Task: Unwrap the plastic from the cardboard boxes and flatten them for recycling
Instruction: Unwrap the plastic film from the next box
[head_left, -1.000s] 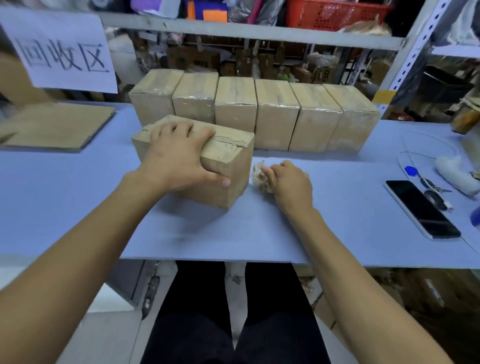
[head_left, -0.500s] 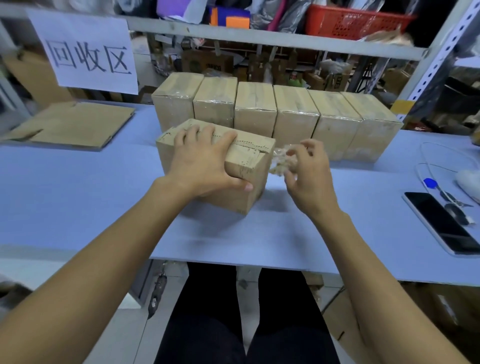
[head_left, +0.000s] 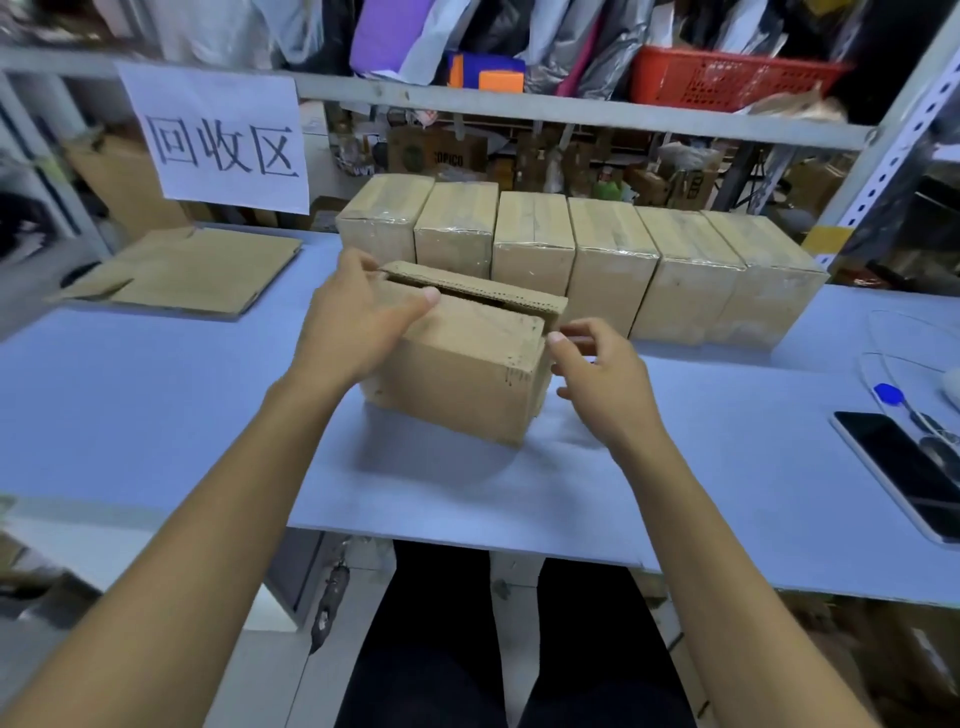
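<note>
a bare cardboard box (head_left: 467, 364) sits on the blue table (head_left: 156, 395) near its front edge. the left hand (head_left: 353, 317) grips the box's left end, thumb on the near top flap, fingers curled over the far flap, which is lifted. the right hand (head_left: 597, 369) hovers by its right end, fingers loosely curled, holding nothing. behind stands a row of wrapped boxes (head_left: 571, 260); flattened cardboard (head_left: 182, 273) lies far left.
</note>
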